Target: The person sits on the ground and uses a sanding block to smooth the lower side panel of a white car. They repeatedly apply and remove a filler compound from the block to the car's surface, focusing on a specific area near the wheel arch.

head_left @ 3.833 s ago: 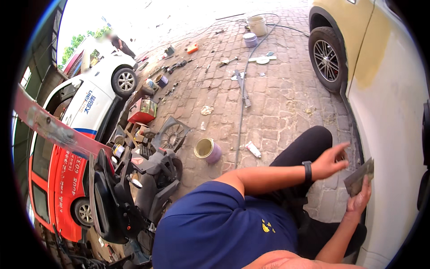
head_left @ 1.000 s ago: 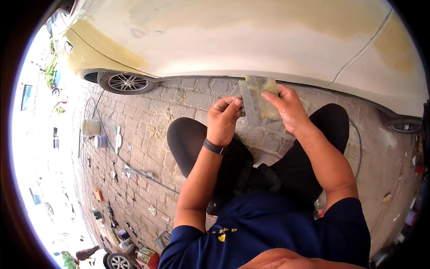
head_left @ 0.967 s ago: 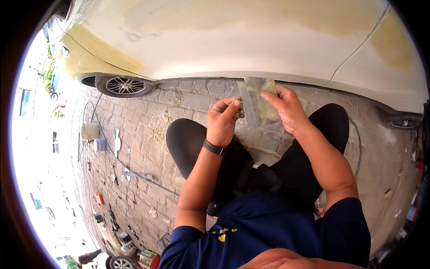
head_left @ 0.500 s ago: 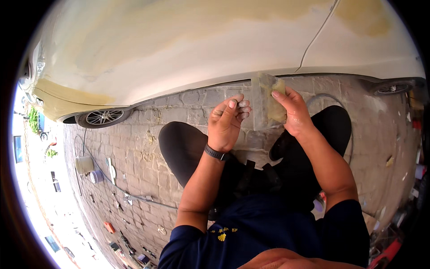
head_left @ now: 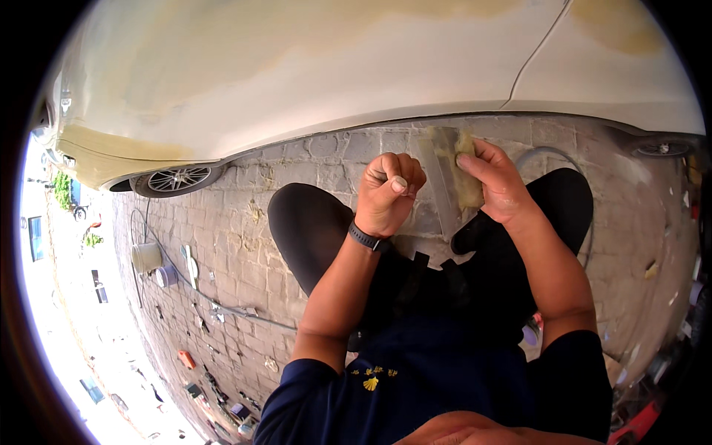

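head view now shows the person's left hand (head_left: 387, 194) drawn into a loose fist, fingers curled in with the thumb over them, where half a second ago those fingers were half spread and reaching toward the tool; whether something small is pinched inside the fist cannot be told. the right hand (head_left: 498, 184) holds a flat putty spreader (head_left: 443, 178) upright, its fingers closed round one edge with a lump of yellowish body filler (head_left: 467, 174) pressed under the thumb against the blade. a second ago both hands met on the spreader, the left fingertips touching its face; now the left hand is just beside it and no longer touching, so the blade with its filler sits in the right hand alone. the view has also tilted upward over that second, so the pale car body panel (head_left: 297, 67), with broad patches of tan filler already spread on it, fills more of the upper picture and the door seam (head_left: 534, 55) shows at upper right. the spreader is held near the lower edge of the panel but apart from it, above the paving-stone ground (head_left: 245, 245). the person crouches, black-trousered knees (head_left: 311, 230) to either side of the hands, a dark wristband (head_left: 368, 239) on the left wrist. a car wheel (head_left: 176, 178) shows at left, with a bucket (head_left: 146, 257) and a hose lying on the paving farther off.
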Demonstrator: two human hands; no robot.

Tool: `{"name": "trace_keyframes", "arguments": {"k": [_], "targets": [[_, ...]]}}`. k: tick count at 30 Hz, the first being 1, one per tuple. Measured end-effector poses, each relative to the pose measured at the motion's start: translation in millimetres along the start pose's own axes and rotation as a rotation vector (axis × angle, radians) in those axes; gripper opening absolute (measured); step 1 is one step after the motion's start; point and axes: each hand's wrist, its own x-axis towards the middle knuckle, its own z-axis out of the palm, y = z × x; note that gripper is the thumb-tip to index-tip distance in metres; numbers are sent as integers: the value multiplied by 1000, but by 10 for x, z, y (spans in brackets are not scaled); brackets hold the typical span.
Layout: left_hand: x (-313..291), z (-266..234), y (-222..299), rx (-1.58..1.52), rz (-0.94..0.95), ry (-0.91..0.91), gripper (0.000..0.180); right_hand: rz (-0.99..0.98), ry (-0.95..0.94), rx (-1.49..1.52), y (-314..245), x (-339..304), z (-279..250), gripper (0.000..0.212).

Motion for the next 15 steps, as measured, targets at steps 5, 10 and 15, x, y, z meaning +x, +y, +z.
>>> {"name": "trace_keyframes", "arguments": {"k": [5, 10, 15], "targets": [[-65, 112, -32, 114, -87, 85, 119, 145, -162, -26, 68, 21, 171, 29], [-57, 146, -42, 313, -235, 159, 134, 195, -244, -23, 294, 20, 391, 31], [-81, 148, -19, 310, -214, 104, 133, 188, -217, 3, 403, -5, 495, 30]]}}
